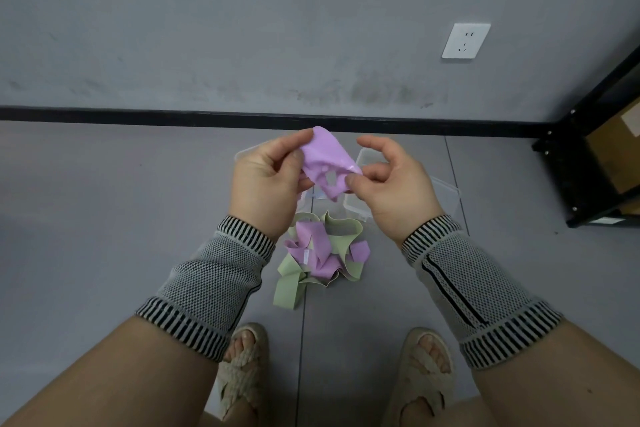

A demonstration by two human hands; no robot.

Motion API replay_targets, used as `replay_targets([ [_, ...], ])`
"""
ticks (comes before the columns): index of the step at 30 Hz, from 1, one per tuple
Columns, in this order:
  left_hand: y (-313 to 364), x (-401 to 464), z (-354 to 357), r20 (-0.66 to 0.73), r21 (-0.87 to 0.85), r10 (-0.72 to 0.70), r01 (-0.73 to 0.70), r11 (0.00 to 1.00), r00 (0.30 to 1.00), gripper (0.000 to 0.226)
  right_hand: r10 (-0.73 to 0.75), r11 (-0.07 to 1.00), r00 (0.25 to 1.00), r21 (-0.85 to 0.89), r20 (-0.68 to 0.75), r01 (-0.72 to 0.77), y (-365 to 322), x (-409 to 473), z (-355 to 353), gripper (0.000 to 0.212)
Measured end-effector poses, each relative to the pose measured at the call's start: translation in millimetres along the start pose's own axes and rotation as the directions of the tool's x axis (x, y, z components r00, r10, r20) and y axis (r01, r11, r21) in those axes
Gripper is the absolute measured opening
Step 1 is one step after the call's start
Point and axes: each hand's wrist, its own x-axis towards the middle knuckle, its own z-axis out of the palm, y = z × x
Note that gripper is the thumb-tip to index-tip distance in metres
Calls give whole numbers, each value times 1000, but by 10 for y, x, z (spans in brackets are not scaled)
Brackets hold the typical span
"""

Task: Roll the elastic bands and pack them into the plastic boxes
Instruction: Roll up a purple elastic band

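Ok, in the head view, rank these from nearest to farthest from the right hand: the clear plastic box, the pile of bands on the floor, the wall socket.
From the right hand:
1. Clear plastic box, just behind and beneath the hand.
2. Pile of loose purple and green elastic bands, on the floor, lower left of the hand.
3. White wall socket, up on the grey wall.

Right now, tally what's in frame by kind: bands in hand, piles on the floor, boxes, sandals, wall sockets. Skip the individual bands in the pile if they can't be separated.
Purple band held by left hand and right hand: 1
Tangled pile of purple and green bands, strands not separable: 1
Clear plastic boxes, partly hidden by the hands: at least 2
Sandals: 2
Wall socket: 1
Total: 7
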Motion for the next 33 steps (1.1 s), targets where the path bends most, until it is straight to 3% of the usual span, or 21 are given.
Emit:
replay_targets([
  [5, -72, 23, -2, -24, 52, -1, 2, 999, 1000, 34, -34, 977, 999, 213, 30, 27, -32, 10, -40, 43],
  [10, -99, 14, -27, -20, 86, 19, -17, 996, 1000, 37, -40, 970, 998, 241, 49, 27, 11, 49, -47, 40],
  [16, -79, -3, -18, 2, 0, 9, -9, 1000, 1000, 34, -83, 995, 996, 50, -44, 85, -29, 17, -60, 35],
  [24, -38, -28, 15, 24, -50, 10, -8, 999, 1000, 37, 25, 997, 989, -67, -149, -36, -16, -20, -39, 39],
  [29, -46, -37, 27, 42, -24, 48, -47, 999, 998, 40, 163, 966, 983, 216, -83, -142, -33, -26, 33, 35],
  [33, -68, -33, 22, 62, 5, 49, -49, 999, 997, 41, 154, 933, 979, 347, -133, -100, -63, -3, 25, 30],
])
